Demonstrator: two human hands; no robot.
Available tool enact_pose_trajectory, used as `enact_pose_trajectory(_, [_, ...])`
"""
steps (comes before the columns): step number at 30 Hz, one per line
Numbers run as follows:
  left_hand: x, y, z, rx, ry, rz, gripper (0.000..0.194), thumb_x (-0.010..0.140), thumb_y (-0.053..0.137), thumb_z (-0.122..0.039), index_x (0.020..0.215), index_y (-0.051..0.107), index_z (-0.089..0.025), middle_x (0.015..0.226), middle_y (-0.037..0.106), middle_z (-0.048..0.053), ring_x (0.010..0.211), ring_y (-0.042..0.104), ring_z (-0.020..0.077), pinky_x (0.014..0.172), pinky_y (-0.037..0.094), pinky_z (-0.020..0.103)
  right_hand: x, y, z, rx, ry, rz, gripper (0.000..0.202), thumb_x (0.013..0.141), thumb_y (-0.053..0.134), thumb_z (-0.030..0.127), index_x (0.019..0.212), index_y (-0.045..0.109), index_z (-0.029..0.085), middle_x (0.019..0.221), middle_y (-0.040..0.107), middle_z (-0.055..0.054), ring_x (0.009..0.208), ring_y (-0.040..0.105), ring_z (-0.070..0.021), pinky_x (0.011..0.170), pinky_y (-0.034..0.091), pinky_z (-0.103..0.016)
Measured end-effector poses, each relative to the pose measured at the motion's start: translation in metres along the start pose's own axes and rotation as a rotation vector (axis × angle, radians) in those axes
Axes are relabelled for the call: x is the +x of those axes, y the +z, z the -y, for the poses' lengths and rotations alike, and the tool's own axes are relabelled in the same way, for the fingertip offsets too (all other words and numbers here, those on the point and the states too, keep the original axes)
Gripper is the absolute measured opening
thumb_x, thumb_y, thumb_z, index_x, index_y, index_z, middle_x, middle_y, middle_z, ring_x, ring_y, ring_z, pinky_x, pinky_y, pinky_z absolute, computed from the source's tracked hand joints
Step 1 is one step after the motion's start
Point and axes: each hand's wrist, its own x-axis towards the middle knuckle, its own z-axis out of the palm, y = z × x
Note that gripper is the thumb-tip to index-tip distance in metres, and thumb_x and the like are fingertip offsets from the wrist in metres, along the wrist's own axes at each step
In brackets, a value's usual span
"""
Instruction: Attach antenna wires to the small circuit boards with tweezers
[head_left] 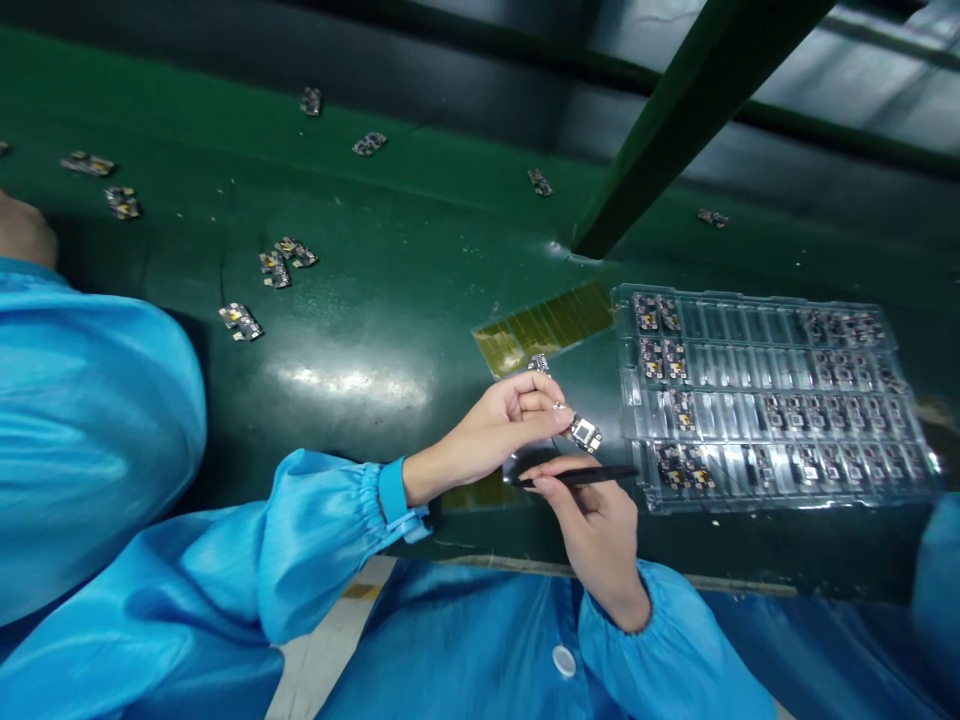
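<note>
Board [586, 434] pinched in the left hand [525, 408] juts past the thumb [544, 427], its long axis slanting rightward and toward the body. Just nearer the body, the right hand [600, 520] grips a black tool [600, 474] crossways. Thumb covers the board's left end; I can't make out the tool's tip.

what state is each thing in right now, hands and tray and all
left hand: closed on a small circuit board
small circuit board: held, off the bench
right hand: closed around a slim black tool
slim black tool: held roughly level, below the board
clear tray: uncovered, partly filled with boards
amber sheet: lying on the bench
loose boards: scattered on the bench
</note>
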Motion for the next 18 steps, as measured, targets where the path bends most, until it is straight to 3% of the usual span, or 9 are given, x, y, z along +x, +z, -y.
enact_pose_trajectory(5, [0.003, 0.0, 0.003, 0.043, 0.005, 0.022, 0.02, 0.082, 0.077, -0.021, 0.088, 0.059, -0.016, 0.073, 0.067, -0.003, 0.065, 0.063, 0.0062, 0.06, 0.045, 0.014, -0.001, -0.002, 0.002, 0.054, -0.073, -0.003, 0.009, 0.089, 0.066, 0.016, 0.084, 0.07, 0.023, 0.082, 0.076, 0.001, 0.078, 0.074, -0.0153, 0.072, 0.059, -0.024])
enact_pose_trajectory(9, [-0.002, -0.001, -0.01, 0.04, 0.067, 0.016, 0.024, 0.081, 0.079, -0.026, 0.088, 0.059, -0.016, 0.073, 0.068, -0.002, 0.064, 0.065, 0.0073, 0.063, 0.049, 0.016, 0.0, 0.0, 0.001, 0.149, -0.045, 0.002, 0.008, 0.089, 0.066, 0.017, 0.085, 0.069, 0.023, 0.083, 0.076, 0.001, 0.078, 0.074, -0.0152, 0.072, 0.061, -0.024])
enact_pose_trajectory(12, [-0.03, -0.005, -0.025, 0.189, 0.198, -0.004, 0.022, 0.082, 0.078, -0.027, 0.088, 0.059, -0.018, 0.076, 0.07, -0.002, 0.068, 0.069, 0.0101, 0.071, 0.054, 0.021, 0.002, 0.001, 0.0, 0.179, 0.008, -0.001, 0.004, 0.089, 0.067, 0.021, 0.086, 0.07, 0.023, 0.084, 0.077, 0.0, 0.079, 0.075, -0.0167, 0.072, 0.061, -0.026])
enact_pose_trajectory(14, [-0.06, -0.008, -0.029, 0.424, 0.225, 0.025, 0.015, 0.086, 0.074, -0.022, 0.088, 0.059, -0.02, 0.08, 0.073, -0.001, 0.082, 0.074, 0.0153, 0.09, 0.054, 0.031, 0.002, 0.002, 0.0, 0.143, 0.022, 0.008, 0.005, 0.088, 0.068, 0.024, 0.085, 0.071, 0.022, 0.083, 0.077, -0.001, 0.079, 0.075, -0.0172, 0.07, 0.061, -0.025])
enact_pose_trajectory(16, [-0.089, -0.01, -0.025, 0.721, 0.187, 0.088, 0.01, 0.088, 0.071, -0.017, 0.089, 0.062, -0.022, 0.084, 0.076, -0.002, 0.098, 0.074, 0.0183, 0.111, 0.041, 0.039, 0.002, 0.002, 0.0, 0.112, 0.037, 0.023, 0.007, 0.089, 0.068, 0.026, 0.085, 0.072, 0.021, 0.084, 0.077, -0.002, 0.08, 0.075, -0.0176, 0.07, 0.06, -0.025])
enact_pose_trajectory(18, [-0.11, -0.012, -0.016, 0.988, 0.132, 0.167, 0.007, 0.09, 0.067, -0.017, 0.093, 0.065, -0.023, 0.091, 0.077, -0.002, 0.11, 0.07, 0.0207, 0.12, 0.03, 0.043, 0.001, 0.001, 0.0, 0.11, 0.055, 0.034, 0.009, 0.09, 0.067, 0.028, 0.086, 0.072, 0.021, 0.086, 0.077, -0.003, 0.082, 0.074, -0.0179, 0.07, 0.06, -0.026])
